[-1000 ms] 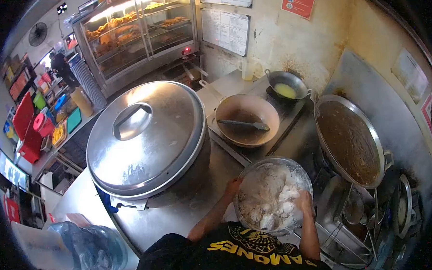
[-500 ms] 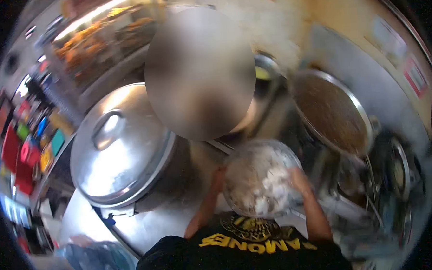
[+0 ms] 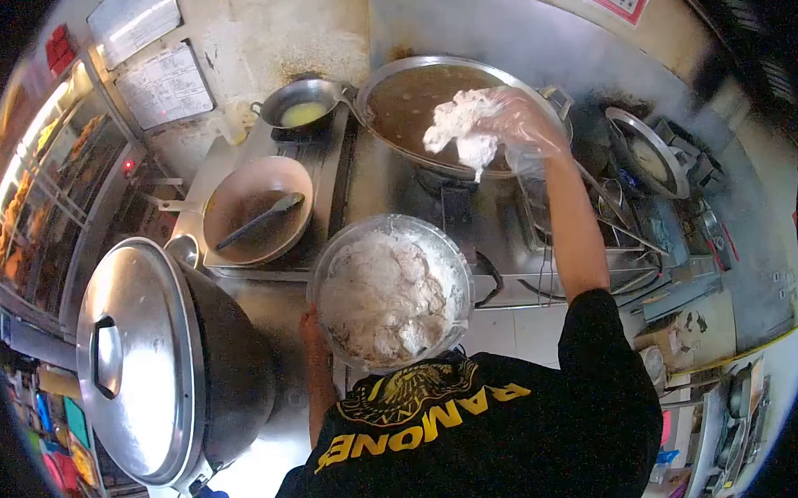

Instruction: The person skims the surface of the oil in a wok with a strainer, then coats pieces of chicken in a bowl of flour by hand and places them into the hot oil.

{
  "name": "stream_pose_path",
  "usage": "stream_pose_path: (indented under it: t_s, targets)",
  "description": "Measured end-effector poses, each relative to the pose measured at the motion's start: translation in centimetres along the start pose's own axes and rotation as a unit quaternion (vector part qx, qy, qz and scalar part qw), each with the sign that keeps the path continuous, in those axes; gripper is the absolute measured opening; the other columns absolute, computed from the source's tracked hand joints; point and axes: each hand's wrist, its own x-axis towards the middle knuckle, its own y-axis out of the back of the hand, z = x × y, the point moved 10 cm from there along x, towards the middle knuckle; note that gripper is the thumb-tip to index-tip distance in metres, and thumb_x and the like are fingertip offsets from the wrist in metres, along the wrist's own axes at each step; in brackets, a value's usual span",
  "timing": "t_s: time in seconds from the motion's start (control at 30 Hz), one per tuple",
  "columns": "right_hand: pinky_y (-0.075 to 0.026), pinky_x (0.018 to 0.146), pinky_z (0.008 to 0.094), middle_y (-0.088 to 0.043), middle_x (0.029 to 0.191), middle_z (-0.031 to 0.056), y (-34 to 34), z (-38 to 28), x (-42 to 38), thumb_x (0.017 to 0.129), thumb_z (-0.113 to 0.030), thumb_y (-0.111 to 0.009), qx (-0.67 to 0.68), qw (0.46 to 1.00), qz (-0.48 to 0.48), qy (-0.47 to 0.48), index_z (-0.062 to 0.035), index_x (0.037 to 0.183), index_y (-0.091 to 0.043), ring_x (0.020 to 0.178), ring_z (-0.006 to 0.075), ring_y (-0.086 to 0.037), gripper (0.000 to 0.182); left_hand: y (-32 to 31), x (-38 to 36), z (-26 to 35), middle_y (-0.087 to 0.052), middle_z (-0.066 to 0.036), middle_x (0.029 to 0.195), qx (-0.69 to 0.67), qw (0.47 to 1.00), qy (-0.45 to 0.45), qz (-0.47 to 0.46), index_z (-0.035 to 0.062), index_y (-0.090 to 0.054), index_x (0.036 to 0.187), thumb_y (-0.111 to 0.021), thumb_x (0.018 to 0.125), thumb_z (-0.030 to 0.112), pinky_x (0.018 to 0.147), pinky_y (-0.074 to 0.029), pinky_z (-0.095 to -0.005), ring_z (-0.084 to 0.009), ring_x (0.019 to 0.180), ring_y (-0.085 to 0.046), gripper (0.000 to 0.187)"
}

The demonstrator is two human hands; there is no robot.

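Observation:
My right hand (image 3: 529,123), apparently in a thin clear plastic glove, is closed around a clump of flour-coated meat (image 3: 465,126). It is held above the near side of a wide pan of brown oil (image 3: 401,102), and part of the clump hangs below my fingers. At the lower middle is a round bowl (image 3: 461,273) tilted towards me. Several more flour-coated pieces (image 3: 392,294) lie in loose white flour inside it. My left hand (image 3: 311,331) grips the bowl at its left side, with most of the fingers hidden behind the rim.
A big lidded metal pot (image 3: 146,376) stands at the left. Beyond the bowl sits a frying pan (image 3: 262,179) with a dark spatula (image 3: 260,221) in it. A small wok (image 3: 277,107) holds yellow liquid. Another pan (image 3: 649,153) is at the right, and a lit food cabinet (image 3: 40,193) at the far left.
My right hand has left the bowl and risen over the oil pan with floured meat in it. My left hand stays on the bowl. The view has turned right, and the blurred oval is gone.

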Motion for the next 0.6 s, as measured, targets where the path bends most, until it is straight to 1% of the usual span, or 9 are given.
stream_pose_path:
  t_s: [0.07,0.17,0.2,0.23,0.3,0.33,0.43,0.53,0.6]
  targets:
    - [-0.041,0.076,0.0294,-0.054,0.095,0.0149,0.2,3.6,0.9,0.055,-0.022,-0.071,-0.107,0.990,-0.006,-0.090,0.0015,0.093,-0.053,0.087,0.0202,-0.052,0.047,0.1,0.3,-0.6,-0.050,-0.013,0.090,0.016,1.000,0.010,-0.004,-0.0021,-0.044,0.098,-0.048,0.079,0.028,0.064,-0.044,-0.0365,-0.0251,0.078,-0.052,0.036]
    - [-0.040,0.077,0.0304,-0.053,0.094,0.0158,-2.0,7.5,1.4,0.058,-0.018,-0.069,-0.203,0.977,-0.006,-0.060,0.0021,0.091,-0.053,0.086,0.0232,-0.051,0.042,1.2,2.4,-1.8,-0.051,-0.013,0.089,0.003,0.999,-0.020,-0.035,-0.0029,-0.044,0.097,-0.048,0.079,0.030,0.065,-0.044,-0.0365,-0.0245,0.076,-0.052,0.038]
    - [-0.039,0.078,0.0321,-0.052,0.093,0.0175,-4.5,15.0,2.5,0.060,-0.011,-0.065,0.044,0.996,0.001,-0.076,0.0010,0.092,-0.052,0.087,0.0279,-0.050,0.037,1.7,2.8,-2.5,-0.051,-0.013,0.089,0.008,1.000,0.004,-0.030,-0.0029,-0.044,0.098,-0.047,0.079,0.030,0.065,-0.044,-0.0360,-0.0241,0.076,-0.052,0.038]
    - [-0.039,0.078,0.0321,-0.052,0.093,0.0175,-4.8,14.1,2.2,0.060,-0.011,-0.065,0.044,0.996,-0.002,-0.076,0.0010,0.092,-0.052,0.087,0.0279,-0.050,0.037,2.1,2.9,-3.3,-0.051,-0.013,0.089,0.013,0.999,0.028,-0.024,-0.0028,-0.044,0.098,-0.047,0.080,0.030,0.065,-0.044,-0.0356,-0.0237,0.076,-0.052,0.038]
    - [-0.039,0.077,0.0330,-0.052,0.092,0.0189,-5.6,11.5,0.5,0.061,-0.005,-0.061,-0.199,0.975,-0.036,-0.088,0.0014,0.091,-0.052,0.088,0.0308,-0.050,0.032,-1.5,-2.1,1.4,-0.051,-0.013,0.089,-0.003,0.999,0.040,0.011,-0.0026,-0.044,0.099,-0.046,0.080,0.029,0.064,-0.043,-0.0349,-0.0237,0.076,-0.052,0.037]
    - [-0.038,0.077,0.0335,-0.052,0.091,0.0194,-5.9,11.5,-0.1,0.062,-0.003,-0.059,-0.205,0.976,-0.016,-0.075,0.0015,0.092,-0.051,0.089,0.0325,-0.049,0.031,-2.4,-4.0,2.9,-0.051,-0.013,0.090,-0.018,0.998,0.052,0.043,-0.0024,-0.044,0.099,-0.046,0.080,0.029,0.064,-0.043,-0.0343,-0.0236,0.076,-0.052,0.037]
    - [-0.039,0.075,0.0328,-0.053,0.089,0.0191,-6.4,11.7,-1.2,0.064,-0.003,-0.057,-0.200,0.978,0.018,-0.052,0.0019,0.092,-0.051,0.086,0.0290,-0.051,0.029,2.3,3.2,-3.2,-0.053,-0.013,0.089,0.040,0.999,-0.033,-0.012,-0.0020,-0.046,0.099,-0.045,0.080,0.031,0.063,-0.043,-0.0336,-0.0233,0.076,-0.053,0.038]
    - [-0.041,0.074,0.0309,-0.053,0.088,0.0181,-5.6,9.8,-2.0,0.065,-0.001,-0.056,-0.096,0.981,-0.001,-0.169,0.0014,0.095,-0.050,0.083,0.0235,-0.053,0.030,-1.0,-3.3,2.7,-0.054,-0.011,0.086,0.107,0.990,0.018,0.093,-0.0012,-0.049,0.097,-0.043,0.081,0.033,0.063,-0.043,-0.0334,-0.0226,0.075,-0.053,0.038]
    - [-0.042,0.073,0.0296,-0.053,0.088,0.0175,-5.5,11.0,-1.6,0.066,-0.001,-0.054,-0.026,0.989,0.018,-0.144,0.0007,0.094,-0.051,0.081,0.0210,-0.053,0.029,0.0,-1.1,1.4,-0.054,-0.011,0.085,0.125,0.991,0.009,0.041,-0.0007,-0.049,0.097,-0.043,0.081,0.033,0.062,-0.043,-0.0337,-0.0226,0.075,-0.053,0.038]
